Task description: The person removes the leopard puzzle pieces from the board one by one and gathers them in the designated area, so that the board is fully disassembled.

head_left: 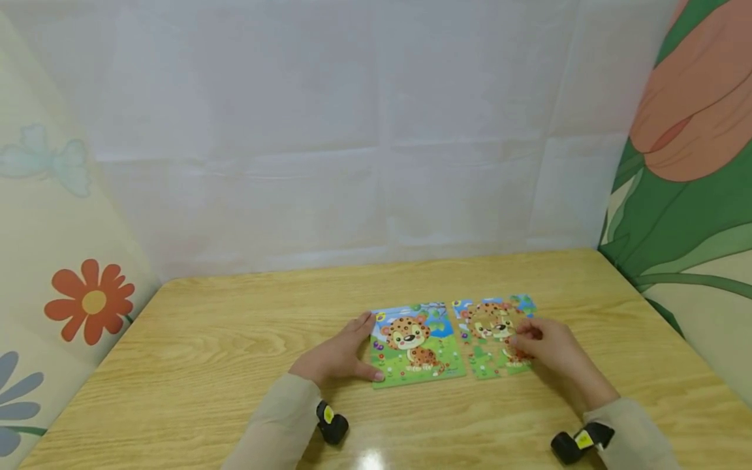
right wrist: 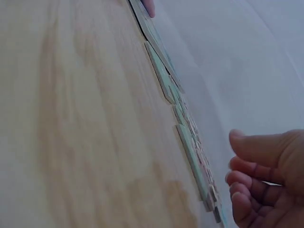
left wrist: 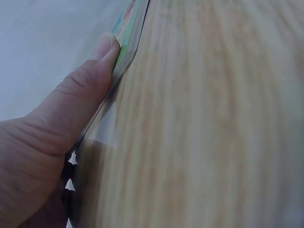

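A square puzzle board [head_left: 449, 346] with a complete picture of a leopard cub lies flat on the table. My left hand [head_left: 341, 352] rests along its left side, the thumb on the near left corner and the fingers at the far left corner. In the left wrist view the thumb [left wrist: 90, 76] lies over the board's edge. Right beside the board, loose puzzle pieces [head_left: 484, 365] form a second cub picture with gaps showing between them. Over the right side of these pieces is my right hand [head_left: 555, 349], its fingers loosely curled and no piece visible between thumb and fingers.
The wooden table [head_left: 223, 339] reaches back to a white sheet [head_left: 294, 130] hanging behind it. Panels with painted flowers stand at left and right. A small black camera [head_left: 333, 424] sits at the left wrist, another black camera [head_left: 578, 444] at the right.
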Demonstrator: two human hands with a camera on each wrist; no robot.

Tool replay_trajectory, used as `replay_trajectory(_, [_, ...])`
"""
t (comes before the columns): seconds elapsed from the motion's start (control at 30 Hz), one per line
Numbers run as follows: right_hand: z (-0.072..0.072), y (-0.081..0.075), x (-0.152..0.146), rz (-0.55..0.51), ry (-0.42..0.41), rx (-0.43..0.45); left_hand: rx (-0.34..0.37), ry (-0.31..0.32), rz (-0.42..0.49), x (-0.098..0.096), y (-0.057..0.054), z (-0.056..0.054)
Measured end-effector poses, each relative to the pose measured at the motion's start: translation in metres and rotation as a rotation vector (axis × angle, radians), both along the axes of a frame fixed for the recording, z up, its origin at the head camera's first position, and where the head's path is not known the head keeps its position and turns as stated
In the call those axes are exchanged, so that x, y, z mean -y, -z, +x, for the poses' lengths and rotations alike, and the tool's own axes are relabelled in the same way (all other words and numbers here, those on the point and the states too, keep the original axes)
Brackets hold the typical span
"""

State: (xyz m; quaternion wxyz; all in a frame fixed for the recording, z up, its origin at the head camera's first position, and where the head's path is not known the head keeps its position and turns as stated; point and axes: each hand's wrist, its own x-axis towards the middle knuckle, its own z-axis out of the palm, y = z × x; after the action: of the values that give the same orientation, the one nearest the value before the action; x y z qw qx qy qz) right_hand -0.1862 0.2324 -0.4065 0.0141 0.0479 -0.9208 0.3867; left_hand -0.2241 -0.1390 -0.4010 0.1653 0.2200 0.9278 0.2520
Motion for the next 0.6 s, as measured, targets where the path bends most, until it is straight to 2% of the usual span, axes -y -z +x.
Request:
replay_trajectory(0.23, [-0.003, -0.011, 0.007, -0.003, 0.002, -0.04, -0.004, 0.006, 0.0, 0.0, -0.001, 0.001])
replay_trajectory(0.4, [-0.004, -0.017, 0.016, -0.046, -0.036, -0.094, -0.011, 0.01, -0.009, 0.001, -0.001, 0.0])
replay_trajectory(0.5, [-0.006, -0.015, 0.021, -0.095, -0.09, -0.117, -0.014, 0.007, -0.009, 0.0, -0.001, 0.001])
replay_trajectory(0.6, [-0.007, -0.011, 0.027, -0.152, -0.187, -0.129, -0.017, -0.001, -0.002, -0.001, -0.001, 0.002])
